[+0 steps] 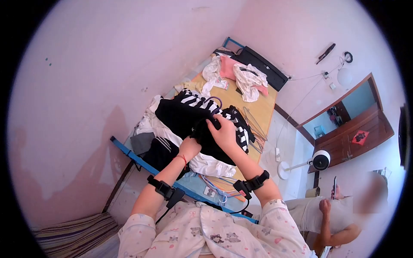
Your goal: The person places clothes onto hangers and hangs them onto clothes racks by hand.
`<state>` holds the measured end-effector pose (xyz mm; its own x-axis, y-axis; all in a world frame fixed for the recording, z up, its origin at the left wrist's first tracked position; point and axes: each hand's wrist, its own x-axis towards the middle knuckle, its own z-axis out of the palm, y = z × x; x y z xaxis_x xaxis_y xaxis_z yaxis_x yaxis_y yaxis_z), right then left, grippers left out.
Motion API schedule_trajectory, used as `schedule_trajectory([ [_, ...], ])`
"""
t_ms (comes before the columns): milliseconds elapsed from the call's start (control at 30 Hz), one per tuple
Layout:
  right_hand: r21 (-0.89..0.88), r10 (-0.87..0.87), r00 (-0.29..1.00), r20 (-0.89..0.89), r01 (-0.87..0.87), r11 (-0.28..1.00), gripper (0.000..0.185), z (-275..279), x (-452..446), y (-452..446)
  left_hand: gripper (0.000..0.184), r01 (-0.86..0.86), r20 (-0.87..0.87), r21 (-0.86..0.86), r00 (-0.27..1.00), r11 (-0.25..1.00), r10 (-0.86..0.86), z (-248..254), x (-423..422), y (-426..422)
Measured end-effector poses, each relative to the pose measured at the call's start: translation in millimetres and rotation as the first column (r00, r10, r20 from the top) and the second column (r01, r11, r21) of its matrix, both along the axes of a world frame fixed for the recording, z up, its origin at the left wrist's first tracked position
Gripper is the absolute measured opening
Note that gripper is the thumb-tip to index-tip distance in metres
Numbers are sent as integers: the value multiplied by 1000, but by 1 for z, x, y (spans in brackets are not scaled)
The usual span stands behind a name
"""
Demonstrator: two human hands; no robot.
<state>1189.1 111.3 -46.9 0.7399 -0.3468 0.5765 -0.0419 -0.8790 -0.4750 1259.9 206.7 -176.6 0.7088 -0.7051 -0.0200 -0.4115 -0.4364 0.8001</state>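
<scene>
A black garment (185,114) lies spread over a pile of clothes on the bed, and both my hands are at it. My left hand (189,148) is closed on the near part of the cloth, its fingertips hidden in the folds. My right hand (223,132) pinches the same garment slightly farther off, with the thumb showing and the other fingers partly covered. Just beyond my right hand a purple hanger (220,101) shows a curved section; the rest is hidden by cloth. Black-and-white striped clothing (195,100) lies behind the garment.
White clothing (213,165) and dark striped clothing (161,150) lie closer to me. Loose hangers (221,185) are by the blue bed frame (124,148); more wire hangers (257,129) lie right. A white fan (320,160) and a person (318,215) with a phone are at right.
</scene>
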Motion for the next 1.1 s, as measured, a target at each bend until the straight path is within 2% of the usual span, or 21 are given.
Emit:
schedule_trajectory([
  [67, -27, 2, 1000, 3, -2, 1000, 24, -5, 1, 0, 27, -28, -51, -72, 998, 997, 24, -13, 0, -4],
  [133, -111, 44, 999, 9, -43, 993, 23, -8, 2, 4, 34, -218, -444, -462, 896, 860, -12, -11, -4, -7],
  [200, -169, 83, 997, 2, -81, 982, 22, -17, 3, 3, 33, -181, -419, -445, 908, 877, -25, 1, -1, 2],
  [267, -271, 92, 989, -113, -120, 955, 22, -22, 4, 5, 23, -184, -830, -110, 558, 977, 12, 31, 1, 17],
  [300, -295, 95, 991, -91, -118, 948, 23, -27, 6, 5, 10, -226, -798, -199, 603, 953, -24, 30, -6, 20],
  [333, -276, 69, 991, -112, -98, 956, 23, -30, 6, 2, 10, -232, -800, -192, 600, 954, -15, 30, -11, 25],
  [400, -270, 41, 999, -35, -49, 962, 22, -38, 10, -8, 12, -127, -528, -412, 840, 902, -122, 31, -21, 36],
  [433, -224, 13, 1000, -20, -18, 974, 23, -39, 10, -14, 17, -129, -521, -340, 850, 931, -73, 52, -27, 50],
  [533, 68, -176, 976, -130, 186, 980, 29, -32, 9, -26, 16, -245, -569, -281, 821, 928, 44, 39, -32, 68],
  [567, 175, -178, 982, -55, 185, 967, 33, -39, 9, -33, 16, -269, -574, -232, 814, 935, 92, 21, -29, 70],
  [600, 180, -186, 981, -55, 193, 965, 33, -40, 7, -32, 16, -261, -572, -228, 815, 938, 88, 9, -27, 71],
  [667, 361, -146, 988, -47, 153, 920, 36, -38, 0, -27, 17, -271, -444, -385, 892, 882, 80, -5, -23, 71],
  [733, 443, -136, 986, -95, 164, 882, 39, -15, -9, -16, 21, -284, -579, -434, 815, 855, -23, -12, -15, 73],
  [800, 485, -126, 984, -125, 171, 858, 42, -2, -16, -18, 39, -505, -795, -356, 605, 786, 29, -24, -12, 69],
  [833, 569, -115, 984, -139, 174, 803, 43, 4, -19, -21, 60, -493, -838, -306, 545, 814, 15, -44, -3, 66],
  [867, 649, -103, 983, -149, 176, 740, 45, 7, -22, -26, 60, -474, -838, -301, 546, 827, 8, -64, 0, 62],
  [933, 824, -2, 990, -140, 117, 554, 33, 15, -30, -39, 71, -468, -904, -367, 384, 804, -189, -88, 4, 56],
  [967, 888, 38, 990, -135, 103, 449, 29, 12, -32, -50, 78, -404, -829, -558, 323, 725, -457, -104, 10, 54],
  [1000, 937, 76, 990, -119, 87, 337, 24, 7, -31, -61, 78, -382, -834, -549, 306, 743, -459, -102, 11, 50],
  [1067, 949, 52, 971, -232, 214, 233, 24, -16, -30, -85, 77, -347, -804, -590, 163, 729, -572, -82, 4, 45],
  [1100, 911, -8, 950, -311, 301, 282, 25, -24, -28, -90, 68, -395, -859, -504, 140, 768, -492, -74, 0, 43],
])
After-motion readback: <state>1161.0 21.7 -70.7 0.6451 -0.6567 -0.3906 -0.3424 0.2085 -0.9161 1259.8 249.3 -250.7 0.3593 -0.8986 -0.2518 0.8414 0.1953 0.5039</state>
